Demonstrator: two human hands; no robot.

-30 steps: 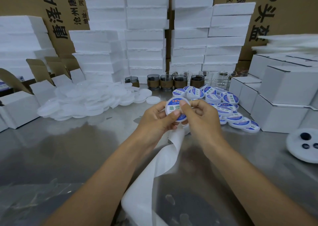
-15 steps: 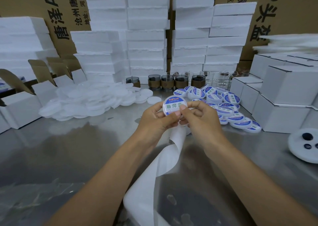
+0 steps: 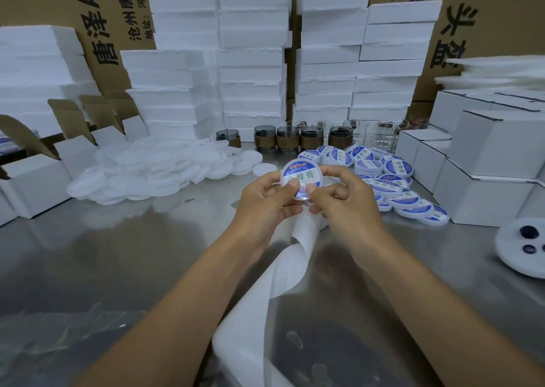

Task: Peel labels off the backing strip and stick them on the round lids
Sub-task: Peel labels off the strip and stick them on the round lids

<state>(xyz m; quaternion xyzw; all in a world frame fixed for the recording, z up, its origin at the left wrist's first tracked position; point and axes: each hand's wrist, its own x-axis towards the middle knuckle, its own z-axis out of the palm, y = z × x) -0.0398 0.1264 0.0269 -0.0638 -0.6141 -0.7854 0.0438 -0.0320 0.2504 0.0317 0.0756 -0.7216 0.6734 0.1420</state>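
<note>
Right hand (image 3: pixel 345 203) thumb has slid from the top of the lid (image 3: pixel 303 167) down to the lower edge of the label (image 3: pixel 308 175), beside the left hand (image 3: pixel 265 202) thumb. Lid now sits slightly higher, facing the camera more.

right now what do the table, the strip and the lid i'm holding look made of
The table looks like brushed steel: dull grey sheen, blurred reflections. The strip seems thin waxy paper or film: white, curling, slightly see-through. The lid is likely translucent plastic: pale, clear rim.

Left carton (image 3: pixel 97 18) reads 唐泽 and 沧州唐泽, right carton (image 3: pixel 472 26) 头盔, the label (image 3: pixel 305 173) on the held lid (image 3: pixel 303 160) 焊膏 (partly hidden).
</note>
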